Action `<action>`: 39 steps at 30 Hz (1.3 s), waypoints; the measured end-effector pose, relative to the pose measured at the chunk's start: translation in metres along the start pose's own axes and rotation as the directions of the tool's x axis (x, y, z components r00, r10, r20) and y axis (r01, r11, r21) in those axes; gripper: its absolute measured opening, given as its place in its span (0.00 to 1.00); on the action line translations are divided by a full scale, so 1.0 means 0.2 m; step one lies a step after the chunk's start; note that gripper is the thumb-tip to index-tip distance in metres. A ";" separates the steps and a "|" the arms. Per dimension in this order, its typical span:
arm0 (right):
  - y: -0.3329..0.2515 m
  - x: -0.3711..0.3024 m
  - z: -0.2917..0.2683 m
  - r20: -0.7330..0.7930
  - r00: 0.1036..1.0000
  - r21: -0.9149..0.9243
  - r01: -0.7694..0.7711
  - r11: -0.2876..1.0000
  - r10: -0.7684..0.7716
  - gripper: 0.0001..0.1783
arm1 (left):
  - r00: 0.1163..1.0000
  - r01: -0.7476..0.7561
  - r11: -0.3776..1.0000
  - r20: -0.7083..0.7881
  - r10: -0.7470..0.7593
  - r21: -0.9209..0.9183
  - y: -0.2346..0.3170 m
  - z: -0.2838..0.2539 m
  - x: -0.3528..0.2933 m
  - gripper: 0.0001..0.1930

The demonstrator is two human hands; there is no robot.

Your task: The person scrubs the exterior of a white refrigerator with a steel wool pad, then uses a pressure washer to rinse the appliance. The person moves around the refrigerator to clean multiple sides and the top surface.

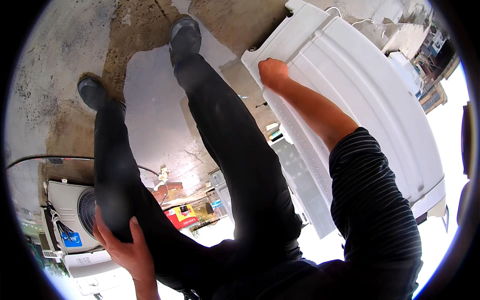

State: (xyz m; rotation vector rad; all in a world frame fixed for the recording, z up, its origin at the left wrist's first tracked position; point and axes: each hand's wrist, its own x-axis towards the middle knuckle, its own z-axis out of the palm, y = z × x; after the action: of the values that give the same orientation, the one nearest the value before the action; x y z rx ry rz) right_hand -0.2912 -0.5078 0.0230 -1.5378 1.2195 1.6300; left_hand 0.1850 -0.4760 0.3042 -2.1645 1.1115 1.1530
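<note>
My left hand (122, 247) rests on my left leg near the knee, thumb and fingers apart and nothing held in it. On the right, my right hand (273, 74) is closed in a fist at the left edge of a large white appliance casing (345, 75). The fingertips are hidden, but the hand appears to grip that edge. Long ridges run along the casing's broad, slightly curved face, and its narrower side has a dotted texture. The casing lies slanted beside my right leg.
A white outdoor air-conditioner unit (70, 200) with a round fan grille stands at the left. A black hose (55, 157) crosses the wet, stained concrete floor (155, 100). Between my legs are a red and yellow box (182, 216) and a brass-coloured fitting (163, 174).
</note>
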 end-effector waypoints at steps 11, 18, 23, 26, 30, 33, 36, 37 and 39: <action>-0.27 -0.09 0.21 0.087 0.983 -0.117 0.173 0.978 -0.163 0.11 | 0.999 -0.007 1.000 -0.032 0.007 -0.015 -0.09 0.03 -0.05 0.35; 0.50 0.09 -0.41 -0.284 0.953 -0.190 -0.163 0.968 0.105 0.10 | 0.996 -0.051 0.999 -0.071 0.051 0.005 -0.15 0.03 -0.05 0.33; 0.19 -0.25 -0.10 -0.155 0.987 -0.083 0.027 0.996 -0.039 0.09 | 0.999 -0.001 1.000 -0.052 0.002 0.017 -0.14 0.06 -0.10 0.33; -0.03 -0.59 0.02 0.060 0.988 -0.213 0.154 0.965 -0.145 0.12 | 0.998 0.026 1.000 -0.053 -0.025 0.015 -0.15 0.10 -0.14 0.33; 0.09 -0.82 -0.13 0.119 0.985 -0.107 0.142 0.984 -0.129 0.13 | 0.998 0.048 0.999 -0.041 -0.048 0.003 -0.20 0.11 -0.16 0.33; 0.10 -0.66 -0.02 0.050 0.988 -0.160 0.154 0.975 -0.148 0.11 | 0.998 0.013 0.997 -0.055 -0.017 -0.078 -0.26 0.07 -0.14 0.32; 0.03 -0.33 0.02 -0.043 0.990 -0.180 0.124 0.976 -0.134 0.10 | 0.990 -0.096 0.993 -0.108 0.089 -0.068 -0.30 0.07 -0.10 0.32; 0.02 -0.28 0.05 -0.066 0.988 -0.191 0.125 0.974 -0.139 0.10 | 0.989 -0.110 0.989 -0.106 0.099 -0.100 -0.30 0.07 -0.09 0.32; 0.02 -0.40 -0.02 -0.019 0.989 -0.232 0.139 0.963 -0.147 0.11 | 0.998 -0.027 0.996 -0.065 0.021 -0.089 -0.30 0.08 -0.12 0.33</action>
State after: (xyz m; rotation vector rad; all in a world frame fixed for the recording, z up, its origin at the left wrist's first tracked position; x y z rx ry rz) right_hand -0.2798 -0.4998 0.1014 -1.7596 0.9379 1.7009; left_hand 0.2181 -0.4188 0.3164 -2.2773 1.1357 1.1718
